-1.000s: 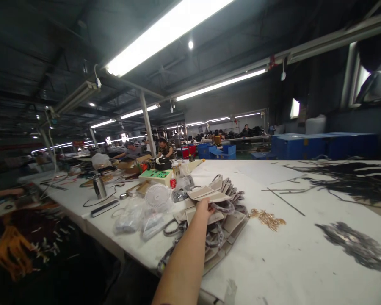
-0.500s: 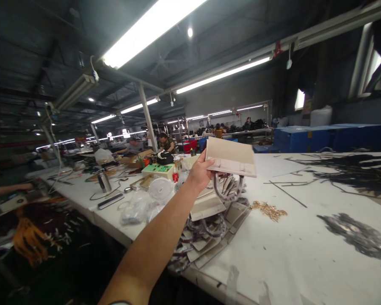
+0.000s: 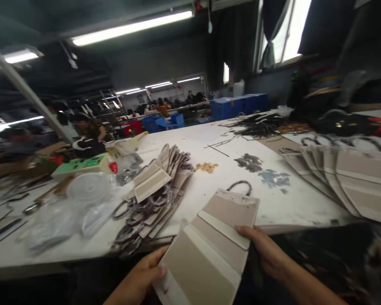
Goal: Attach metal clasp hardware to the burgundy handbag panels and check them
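Between my hands is a beige bag panel [image 3: 209, 250], laid out long and tilted over the table's front edge, with a dark looped handle [image 3: 240, 185] at its far end. My left hand [image 3: 149, 271] grips its near left edge, thumb on top. On its right edge, my right hand [image 3: 266, 252] is closed with the thumb over the panel. A heap of similar panels with plastic-wrapped handles [image 3: 155, 190] lies to the left of the held one. More beige panels [image 3: 362, 178] are fanned out at the right.
On the white table [image 3: 190, 144] lie gold-coloured small parts [image 3: 207, 167], dark pieces [image 3: 248, 162] and grey pieces [image 3: 274, 178]. Clear plastic bags [image 3: 60, 220] and a green-topped machine [image 3: 81, 166] are at the left. Black strips [image 3: 257, 125] and blue boxes [image 3: 238, 106] stand farther back.
My view has turned right and down. Earlier my left hand held a panel up over the heap; now both hands grip a laid-out panel near the table's front edge. My right hand has come into view.
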### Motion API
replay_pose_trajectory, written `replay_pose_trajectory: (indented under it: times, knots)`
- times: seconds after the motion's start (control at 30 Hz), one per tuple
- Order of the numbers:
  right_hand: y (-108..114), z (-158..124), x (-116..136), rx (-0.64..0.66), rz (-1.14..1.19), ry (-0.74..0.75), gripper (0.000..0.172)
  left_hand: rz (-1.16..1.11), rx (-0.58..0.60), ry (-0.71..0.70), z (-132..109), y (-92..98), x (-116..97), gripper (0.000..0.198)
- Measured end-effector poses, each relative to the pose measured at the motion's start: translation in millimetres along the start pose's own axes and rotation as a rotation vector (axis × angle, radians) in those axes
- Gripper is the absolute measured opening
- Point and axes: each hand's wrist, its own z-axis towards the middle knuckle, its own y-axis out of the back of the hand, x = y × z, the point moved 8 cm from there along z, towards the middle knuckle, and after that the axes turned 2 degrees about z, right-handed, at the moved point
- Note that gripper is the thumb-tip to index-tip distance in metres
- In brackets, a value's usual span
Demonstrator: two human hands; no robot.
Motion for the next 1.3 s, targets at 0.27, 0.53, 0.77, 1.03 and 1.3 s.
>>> replay_pose_trajectory:
  times: [0.27,0.53,0.77,1.03,1.3]
  knots:
    - [-33,-29,-4,0.144,0.169,0.083,0.045,0.273,0.066,0.083,72,-6.6,-34,0.057]
    - [-54,-50,-2,0.34,0.161,0.155,0.053,0.113,0.239,0.054,150,-66.4,-87,0.047]
    - [52,-42,30,-0.187,-0.257,0.278,0.086,0.128,0.248,0.062,154,-84.2,-62,0.062]
    - [4,-40,16,0.292,-0.238,0.098,0.055,0.317,0.165,-0.016,154,-80.3,-67,0.065]
    - [26,-15,-66,0.084,-0.189,-0.179,0.071,0.665,-0.04,-0.061,207,-65.4,-50,0.068]
